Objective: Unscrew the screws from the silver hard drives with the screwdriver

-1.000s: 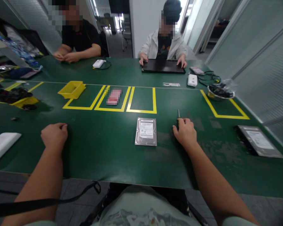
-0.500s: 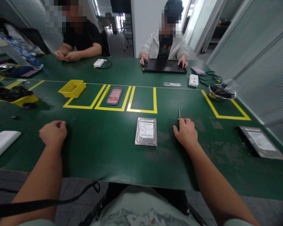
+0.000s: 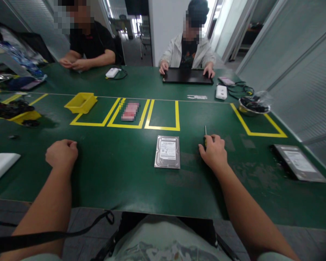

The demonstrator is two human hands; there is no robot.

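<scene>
A silver hard disk drive with a white label lies flat on the green table, between my two hands and touched by neither. To its right, my right hand rests on the tabletop, its fingers curled over the handle of a screwdriver. The thin metal shaft points away from me, and most of the handle is hidden under the hand. On the left, my left hand rests on the table as a loose fist; nothing sticks out of it.
Yellow tape outlines mark the table. A yellow bin stands at left; a metal bowl of dark parts stands at right. Another drive lies far right, a white device far left. Across sit two people, one touching a black panel.
The view has shifted slightly, so most things sit a little further left. Both my hands and the hard drive stay in place on the table.
</scene>
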